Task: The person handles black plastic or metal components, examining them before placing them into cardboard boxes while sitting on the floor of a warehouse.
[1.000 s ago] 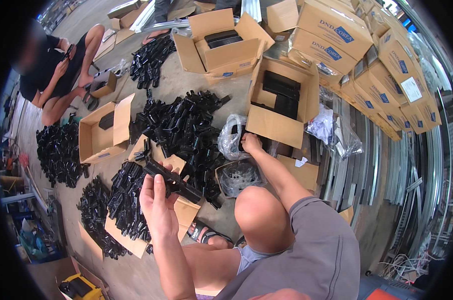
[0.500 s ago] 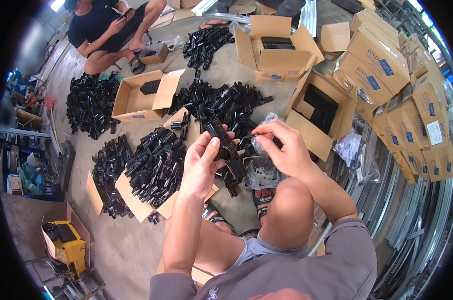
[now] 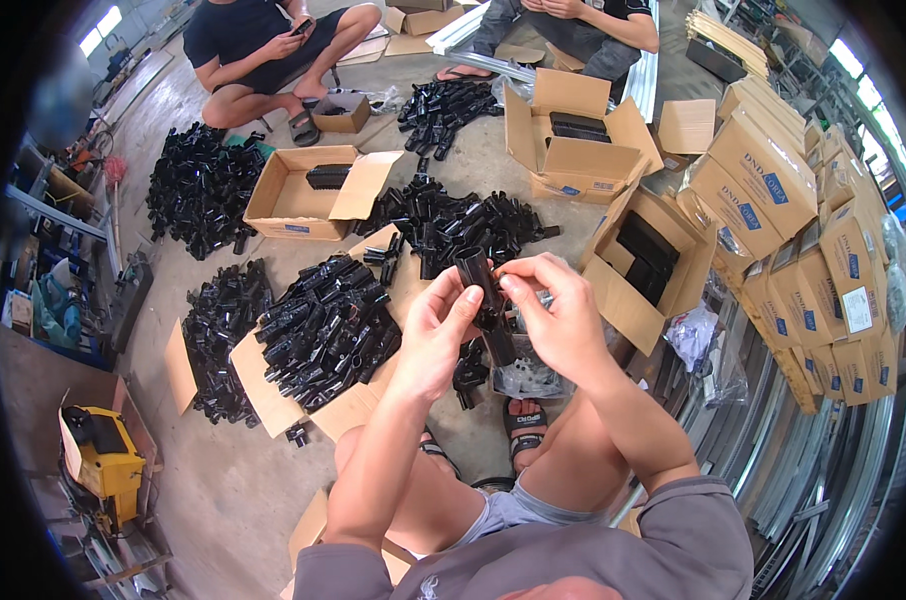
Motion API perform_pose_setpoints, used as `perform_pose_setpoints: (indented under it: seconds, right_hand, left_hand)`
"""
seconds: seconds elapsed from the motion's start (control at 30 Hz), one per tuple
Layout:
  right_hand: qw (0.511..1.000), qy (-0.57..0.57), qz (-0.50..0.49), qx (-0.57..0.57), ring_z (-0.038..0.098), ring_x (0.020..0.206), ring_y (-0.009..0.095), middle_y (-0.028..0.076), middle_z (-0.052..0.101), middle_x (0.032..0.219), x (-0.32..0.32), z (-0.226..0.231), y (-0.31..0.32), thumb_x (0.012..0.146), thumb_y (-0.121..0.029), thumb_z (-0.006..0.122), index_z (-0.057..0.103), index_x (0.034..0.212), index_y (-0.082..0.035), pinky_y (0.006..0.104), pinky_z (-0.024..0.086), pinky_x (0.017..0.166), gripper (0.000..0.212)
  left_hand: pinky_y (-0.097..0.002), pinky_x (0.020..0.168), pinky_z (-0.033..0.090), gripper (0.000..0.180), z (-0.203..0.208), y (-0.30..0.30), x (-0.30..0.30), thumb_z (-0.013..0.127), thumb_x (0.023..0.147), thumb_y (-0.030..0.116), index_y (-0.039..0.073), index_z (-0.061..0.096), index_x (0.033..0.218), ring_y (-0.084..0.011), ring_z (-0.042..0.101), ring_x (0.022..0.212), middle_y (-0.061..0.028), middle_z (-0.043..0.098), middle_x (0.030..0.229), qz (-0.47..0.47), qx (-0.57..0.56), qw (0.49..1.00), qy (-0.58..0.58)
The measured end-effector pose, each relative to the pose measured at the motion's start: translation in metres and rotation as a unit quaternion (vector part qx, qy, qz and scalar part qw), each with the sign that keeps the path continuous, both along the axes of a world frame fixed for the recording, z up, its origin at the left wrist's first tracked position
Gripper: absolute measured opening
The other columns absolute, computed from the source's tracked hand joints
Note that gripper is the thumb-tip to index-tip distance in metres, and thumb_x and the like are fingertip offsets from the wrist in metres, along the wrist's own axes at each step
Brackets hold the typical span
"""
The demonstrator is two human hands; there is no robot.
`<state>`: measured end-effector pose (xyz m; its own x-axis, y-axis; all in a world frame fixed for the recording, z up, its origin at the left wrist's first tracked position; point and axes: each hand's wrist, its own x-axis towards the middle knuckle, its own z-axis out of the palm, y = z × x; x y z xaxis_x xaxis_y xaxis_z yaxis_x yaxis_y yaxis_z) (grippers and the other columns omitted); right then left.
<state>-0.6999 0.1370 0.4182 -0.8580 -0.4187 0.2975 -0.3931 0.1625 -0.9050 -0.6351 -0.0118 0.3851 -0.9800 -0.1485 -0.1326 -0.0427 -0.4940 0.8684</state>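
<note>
A black tubular part (image 3: 475, 268), hollow at its upper end and tilted, is gripped in my left hand (image 3: 435, 335). My right hand (image 3: 558, 308) is closed in a pinch against the side of the tube; what its fingertips hold, if anything, is too small to make out. Just below the tube sits a container lined with clear plastic (image 3: 533, 378), with small greyish pieces in it. A heap of similar black parts (image 3: 443, 225) lies beyond my hands, and another heap (image 3: 328, 320) rests on cardboard to the left.
Open cartons (image 3: 303, 215) with black parts stand beyond the heaps, one of them (image 3: 638, 315) to my right. Sealed cartons (image 3: 758, 185) are stacked at the right, near long metal bars (image 3: 773, 480). Two people (image 3: 258, 50) sit at the far side. A yellow machine (image 3: 108, 465) stands lower left.
My right hand has come in from the right and now meets the tube. The tube has turned more upright in my left hand. The view has tilted up, showing more of the far people.
</note>
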Motion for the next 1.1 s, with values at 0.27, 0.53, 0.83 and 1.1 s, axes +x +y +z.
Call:
perform_pose_setpoints:
  seconds: [0.27,0.53,0.83,1.1]
  right_hand:
    - [0.995,-0.08,-0.056,-0.021,0.067,0.082,0.013,0.009,0.069,0.093,0.01,-0.037,-0.016,0.093,-0.011,0.068,0.072,0.103,0.003,0.0251,0.053,0.073,0.017]
    - [0.976,-0.193,-0.038,-0.097,0.059,0.083,0.005,0.001,0.068,0.094,0.004,-0.054,-0.005,0.098,-0.013,0.063,0.071,0.105,0.004,0.0213,0.047,0.075,0.02]
    - [0.964,-0.231,-0.054,-0.121,0.059,0.085,0.006,0.002,0.07,0.092,0.004,-0.059,-0.003,0.098,-0.012,0.063,0.071,0.106,0.004,0.021,0.046,0.077,0.02]
    - [0.963,-0.252,-0.017,-0.1,0.06,0.087,0.006,0.003,0.07,0.094,-0.005,-0.059,0.007,0.098,-0.012,0.064,0.071,0.107,0.005,0.0204,0.046,0.078,0.021]
  left_hand:
    - [-0.0301,0.083,0.053,0.037,-0.01,0.013,0.0,0.062,0.094,0.005,-0.006,0.053,0.128,-0.018,0.066,0.098,-0.0143,0.069,0.108,0.161,-0.263,0.95,0.05]
    - [-0.0381,0.072,0.055,0.038,-0.01,0.02,0.002,0.067,0.089,0.008,0.0,0.057,0.125,-0.0346,0.068,0.088,-0.0192,0.066,0.107,0.195,-0.34,0.918,0.052]
    - [-0.0364,0.073,0.056,0.04,-0.007,0.021,-0.001,0.068,0.089,0.006,-0.004,0.055,0.127,-0.0319,0.07,0.093,-0.0218,0.067,0.11,0.161,-0.393,0.904,0.047]
    - [-0.0337,0.076,0.057,0.038,-0.012,0.022,-0.004,0.065,0.094,0.009,-0.007,0.053,0.127,-0.0251,0.071,0.092,-0.0217,0.07,0.104,0.125,-0.263,0.957,0.005]
